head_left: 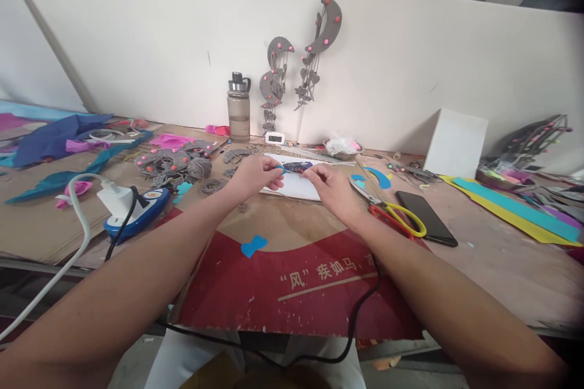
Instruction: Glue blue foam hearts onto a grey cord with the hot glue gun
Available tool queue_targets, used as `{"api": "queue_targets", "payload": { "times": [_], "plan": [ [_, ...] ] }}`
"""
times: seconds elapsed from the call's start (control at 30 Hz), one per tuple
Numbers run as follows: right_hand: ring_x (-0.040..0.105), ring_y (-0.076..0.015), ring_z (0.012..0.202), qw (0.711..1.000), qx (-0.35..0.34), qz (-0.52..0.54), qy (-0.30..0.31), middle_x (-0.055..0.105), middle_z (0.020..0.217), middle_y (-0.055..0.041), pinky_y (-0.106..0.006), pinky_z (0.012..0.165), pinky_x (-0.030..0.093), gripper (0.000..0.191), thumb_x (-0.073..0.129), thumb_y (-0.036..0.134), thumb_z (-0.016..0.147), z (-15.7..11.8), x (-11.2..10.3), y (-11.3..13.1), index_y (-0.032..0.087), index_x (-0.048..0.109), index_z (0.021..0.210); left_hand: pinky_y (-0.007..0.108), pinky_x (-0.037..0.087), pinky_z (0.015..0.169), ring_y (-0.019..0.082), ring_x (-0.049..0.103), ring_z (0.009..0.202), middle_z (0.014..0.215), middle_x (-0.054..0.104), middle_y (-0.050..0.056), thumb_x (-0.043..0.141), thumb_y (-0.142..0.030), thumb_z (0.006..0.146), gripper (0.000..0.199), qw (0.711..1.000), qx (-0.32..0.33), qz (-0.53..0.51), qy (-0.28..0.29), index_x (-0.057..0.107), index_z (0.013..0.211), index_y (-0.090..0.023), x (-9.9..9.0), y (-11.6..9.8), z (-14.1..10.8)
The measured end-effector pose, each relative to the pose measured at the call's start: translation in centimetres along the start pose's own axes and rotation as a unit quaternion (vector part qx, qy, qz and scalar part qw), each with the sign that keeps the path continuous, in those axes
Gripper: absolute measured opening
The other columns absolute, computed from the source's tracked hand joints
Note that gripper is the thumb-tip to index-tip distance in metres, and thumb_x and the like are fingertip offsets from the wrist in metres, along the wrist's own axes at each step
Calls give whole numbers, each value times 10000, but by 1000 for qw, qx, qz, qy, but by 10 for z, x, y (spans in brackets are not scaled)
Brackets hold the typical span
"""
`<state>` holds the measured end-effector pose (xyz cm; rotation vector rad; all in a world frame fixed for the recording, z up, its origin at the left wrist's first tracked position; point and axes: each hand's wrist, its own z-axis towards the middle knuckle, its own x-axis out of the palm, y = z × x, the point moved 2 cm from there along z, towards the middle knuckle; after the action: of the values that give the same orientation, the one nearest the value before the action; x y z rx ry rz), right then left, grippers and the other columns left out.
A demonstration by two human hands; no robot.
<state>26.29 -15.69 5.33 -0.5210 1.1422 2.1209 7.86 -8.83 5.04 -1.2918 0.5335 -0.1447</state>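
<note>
Centrally, I note a small blue piece (279, 168), flat, bright and largely covered by fingers. It sits over the nine o'clock end of a dark item (297, 166) with blue and purple tones, too small in view to identify. Both are above the white sheet (292, 185) on the cardboard-covered surface (493, 273).

My left hand (258, 175) is at nine o'clock, thumb and forefinger clamped on the small blue piece, other fingers loosely curled. My right hand (331, 185) is at three o'clock, thumb and forefinger together at the dark item's near end; I cannot tell whether they grip it.

From the white sheet, scissors (396, 219) with yellow and red handles lie at four o'clock, a black phone (426, 219) just beyond. A blue cut-out (254, 245) lies at seven o'clock, a digital clock (274, 138) at eleven, a bottle (238, 115) at ten.
</note>
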Motion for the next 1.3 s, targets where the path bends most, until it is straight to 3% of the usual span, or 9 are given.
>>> {"api": "queue_targets", "payload": {
  "times": [0.27, 0.47, 0.53, 0.63, 0.7, 0.77, 1.0, 1.13, 1.3],
  "plan": [
    [447, -113, 509, 968, 145, -63, 194, 588, 604, 9, -255, 505, 304, 357, 507, 466, 849, 5, -5, -22, 193, 714, 748, 234, 481, 553, 140, 655, 566, 705, 699, 45, 564, -322, 843, 182, 980, 50, 150, -123, 624, 833, -150, -32, 3, 8],
    [503, -119, 514, 927, 127, -48, 349, 648, 633, -46, -254, 533, 387, 585, 424, 637, 857, 4, -17, -21, 177, 739, 681, 217, 461, 542, 121, 638, 541, 683, 678, 23, 586, -300, 835, 154, 983, 28, 102, -150, 616, 824, -149, -35, 1, 8],
    [521, -126, 525, 944, 141, -49, 296, 659, 647, -53, -255, 540, 393, 592, 402, 631, 872, 8, -18, -26, 170, 723, 684, 220, 473, 548, 114, 622, 526, 650, 661, 17, 602, -300, 828, 158, 988, 25, 67, -139, 606, 794, -145, -33, 4, 9],
    [556, -146, 612, 982, 120, -109, 93, 665, 692, -53, -258, 583, 376, 461, 405, 485, 915, 15, -21, -37, 170, 689, 733, 233, 482, 555, 116, 611, 524, 635, 652, 22, 604, -315, 825, 175, 993, 30, 45, -104, 604, 791, -143, -29, 10, 13],
    [564, -155, 678, 986, 83, -141, -12, 677, 754, -55, -260, 617, 363, 358, 416, 380, 918, 18, -23, -44, 176, 666, 762, 237, 476, 550, 119, 605, 529, 641, 651, 27, 597, -342, 826, 198, 995, 41, 45, -81, 613, 811, -146, -26, 13, 13],
    [562, -159, 697, 984, 83, -145, -57, 679, 780, -52, -258, 623, 355, 300, 428, 335, 908, 18, -25, -52, 180, 648, 775, 235, 466, 550, 114, 590, 532, 643, 642, 22, 597, -379, 823, 227, 995, 59, 42, -63, 618, 830, -154, -24, 13, 12],
    [616, -167, 847, 970, 117, -212, -12, 701, 949, -76, -250, 739, 407, 296, 382, 286, 939, 24, -16, -61, 165, 652, 935, 251, 470, 700, 133, 602, 697, 803, 691, 41, 581, -438, 825, 295, 973, 100, 123, 171, 673, 896, -168, -14, 7, 3],
    [608, -213, 1028, 952, 133, -273, 43, 669, 1119, -146, -283, 863, 410, 321, 440, 339, 933, 38, -1, -61, 140, 662, 1051, 282, 450, 854, 186, 622, 914, 1018, 717, 44, 591, -406, 806, 267, 944, 119, 257, 168, 716, 934, -207, -10, 18, 6],
    [637, -303, 998, 932, 177, -298, 109, 672, 1077, -245, -345, 833, 444, 397, 576, 432, 850, 57, 22, -61, 78, 702, 978, 286, 434, 910, 208, 623, 1007, 1092, 717, 47, 559, -378, 825, 290, 917, 133, 330, 179, 725, 1004, -222, -8, 27, 7]
  ]
}}
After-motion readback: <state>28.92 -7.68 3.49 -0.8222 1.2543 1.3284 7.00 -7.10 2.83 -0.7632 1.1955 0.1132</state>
